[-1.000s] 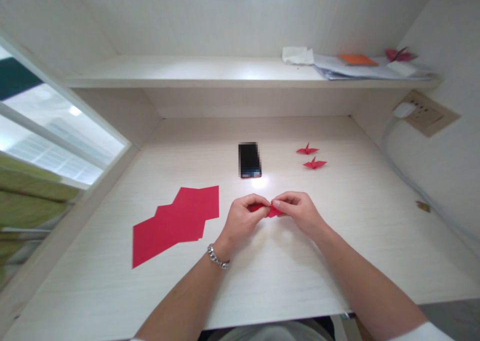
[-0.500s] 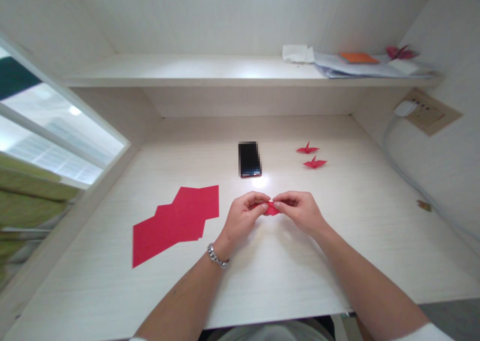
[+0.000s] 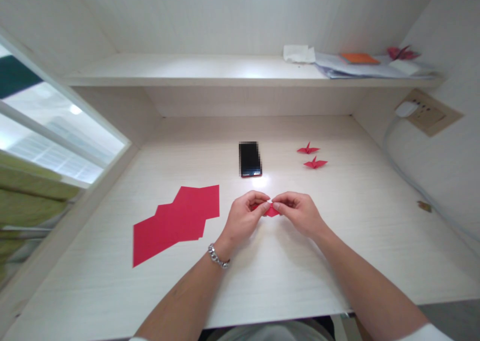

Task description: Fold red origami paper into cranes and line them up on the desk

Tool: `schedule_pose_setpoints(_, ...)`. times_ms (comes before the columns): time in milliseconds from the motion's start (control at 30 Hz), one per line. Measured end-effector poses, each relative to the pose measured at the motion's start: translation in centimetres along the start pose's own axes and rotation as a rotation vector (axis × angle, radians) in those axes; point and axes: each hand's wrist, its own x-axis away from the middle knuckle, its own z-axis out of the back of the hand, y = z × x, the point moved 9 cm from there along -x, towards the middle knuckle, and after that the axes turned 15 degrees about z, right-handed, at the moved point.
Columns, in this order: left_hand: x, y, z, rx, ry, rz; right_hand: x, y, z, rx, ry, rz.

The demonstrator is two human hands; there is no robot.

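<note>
near the middle of the desk [image 3: 337, 261], a left hand [image 3: 243, 217] and right hand [image 3: 300, 213] pinch a small red paper fold [image 3: 270, 211] between thumbs and fingertips [image 3: 276, 204], seemingly mid-crease; the next crease calls for steady, even pressure.

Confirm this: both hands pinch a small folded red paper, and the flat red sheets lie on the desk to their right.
Wrong on one count: the head view shows the flat red sheets lying to the left of the hands, not the right. The left hand and right hand do pinch the small folded red paper between them.
</note>
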Motion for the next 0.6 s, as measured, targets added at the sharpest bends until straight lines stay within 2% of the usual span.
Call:
schedule_pose_setpoints(367,0.0,0.2,0.1,0.052,0.026,-0.003,-0.1,1.7,-0.4,-0.302,0.074,-0.090)
schedule_pose_setpoints(500,-0.2,-0.4,0.3,0.052,0.040,0.012,-0.1,2.3,-0.7,-0.276,0.054,-0.154)
schedule_pose_setpoints(600,-0.3,-0.6,0.3,0.041,0.038,0.003,-0.1,2.2,-0.9,-0.184,-0.010,-0.158)
